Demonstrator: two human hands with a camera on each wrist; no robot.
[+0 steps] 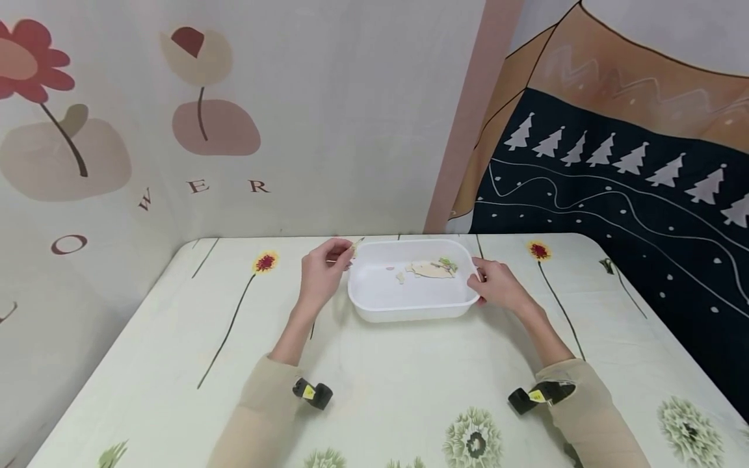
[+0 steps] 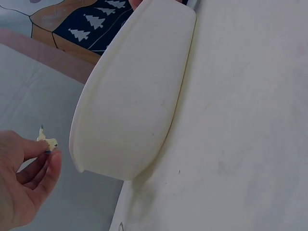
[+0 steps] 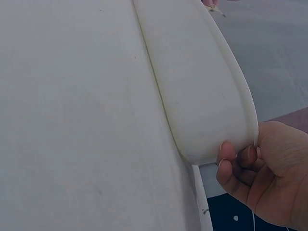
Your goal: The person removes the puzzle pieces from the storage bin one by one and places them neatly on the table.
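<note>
A white plastic basin [image 1: 380, 314] stands on the table before me. My right hand [image 1: 497, 284] grips its right end, with the thumb over the rim and fingers curled beneath, as the right wrist view shows. Off the basin's left end, my left hand [image 1: 322, 272] pinches a small pale yellow flat piece [image 2: 50, 144] with bluish marks between thumb and fingertips. In the basin lies a larger cream flat piece [image 1: 430, 270] with a green leafy-looking bit [image 1: 448, 264] at its right. A small pale scrap [image 1: 400, 277] and a tiny pinkish one [image 1: 390, 268] lie left of it.
A pale cloth printed with flowers covers the table [image 1: 398, 370]. Behind hang a light curtain [image 1: 345, 117] and a dark panel with printed trees [image 1: 614, 195]. Each sleeve carries a black wrist camera, one left [image 1: 313, 394] and one right [image 1: 541, 394].
</note>
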